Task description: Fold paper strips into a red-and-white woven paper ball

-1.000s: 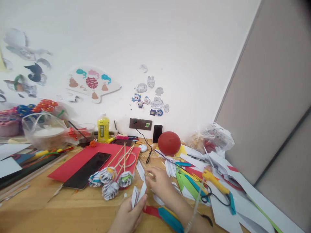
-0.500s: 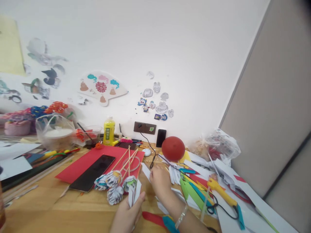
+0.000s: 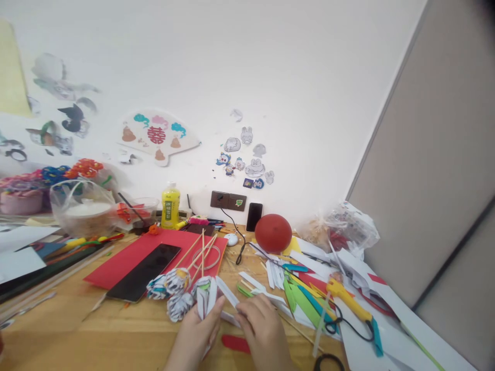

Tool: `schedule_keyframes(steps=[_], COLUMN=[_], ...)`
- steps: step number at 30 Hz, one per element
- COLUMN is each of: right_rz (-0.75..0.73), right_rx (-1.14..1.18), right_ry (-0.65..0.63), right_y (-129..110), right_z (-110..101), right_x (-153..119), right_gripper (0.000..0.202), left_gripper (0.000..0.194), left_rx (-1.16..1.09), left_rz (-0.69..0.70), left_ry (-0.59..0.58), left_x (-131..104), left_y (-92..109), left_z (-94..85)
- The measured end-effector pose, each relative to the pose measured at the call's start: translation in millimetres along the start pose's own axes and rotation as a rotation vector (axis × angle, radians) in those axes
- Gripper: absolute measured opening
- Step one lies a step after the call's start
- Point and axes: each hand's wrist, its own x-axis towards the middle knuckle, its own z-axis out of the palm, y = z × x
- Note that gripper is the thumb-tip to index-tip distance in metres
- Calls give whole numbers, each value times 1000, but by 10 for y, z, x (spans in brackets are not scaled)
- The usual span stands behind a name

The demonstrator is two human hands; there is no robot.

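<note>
Two close pinches, low in the middle of the frame

The left hand (image 3: 195, 330) closes its fingers round a bundle of narrow, folded white paper pieces (image 3: 211, 296) at lower centre, just beside a cluster of white, rosette-like paper balls on thin wooden sticks (image 3: 180, 307). The right hand (image 3: 263, 322) appears to pinch the near end of a slim, creased white paper strip (image 3: 227, 292); its fingertips are partly hidden.

Such paper should be very light, springy at the folds and easily crushed; the creased edges look the safest hold. The left thumb slants up and right; the right hand, back uppermost, curls inward above the light wooden tabletop (image 3: 127, 342).
</note>
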Motion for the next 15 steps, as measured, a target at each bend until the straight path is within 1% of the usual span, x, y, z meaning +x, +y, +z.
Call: schedule_keyframes(steps=[2,4,6,8,10,11,13,15], right_rz=[-4,25,82,147,225,288,437,497], right_rx=[10,36,94,139,75,-48,-391,-480], right_ry=[46,52,0,-107,-231,-282,-412,-478], right_y=[-59,-123,-166,-146,-28,69,318,580], right_z=[-6,-5,-18,-67,-155,-207,-306,-370], right_x=[-5,-16,-17,22,125,198,360,495], right_gripper=[19,18,16,16,11,12,19,15], left_gripper=[59,59,58,57,57,57,57,57], left_rx=[-16,-38,-60,-60,-45,-32,-8,-4], left_rz=[-14,-29,-29,-22,-15,-8,8,18], left_ry=[-46,-80,-71,-64,-72,-78,-89,-89], left_x=[-23,-38,-45,-43,-38,-35,-34,-40], left_y=[-4,-5,1,9,13,11,4,0], left_z=[14,20,18,8,-7,-14,-24,-25])
